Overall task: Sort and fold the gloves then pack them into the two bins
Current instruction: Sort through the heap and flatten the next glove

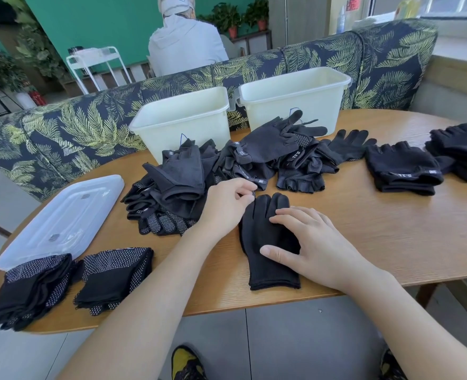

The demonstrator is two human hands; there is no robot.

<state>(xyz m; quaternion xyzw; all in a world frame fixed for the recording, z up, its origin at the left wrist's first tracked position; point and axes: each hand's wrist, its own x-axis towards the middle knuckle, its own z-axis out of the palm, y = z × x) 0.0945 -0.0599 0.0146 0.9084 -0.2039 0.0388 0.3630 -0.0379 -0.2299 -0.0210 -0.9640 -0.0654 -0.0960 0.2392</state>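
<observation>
Pressing flat, right hand [313,246] holds knit glove [265,242] near table edge [254,305]; left hand [227,207] pinches its fingertip.

We reach both bare forearms forward over the tabletop [377,237]. Our left hand [227,207] curls, fingertips pinched together. Our right hand [309,242] lies flat, palm down, fingers spread.

Count, head view. Cream plastic open bins: 2, left [181,120] and right [292,97]. Translucent white plastic lid [62,220]: 1. Loose heap of unsorted black gloves [227,165]: 1, number of gloves within cannot be told. Folded stacks of black dotted-grip gloves: 2 [29,289], [114,275]. Folded stacks of black fingerless gloves: 2 [404,168], [463,149]. Flat plain black knit glove [268,242]: 1. Hands: 2, left [227,204], right [314,242].
</observation>
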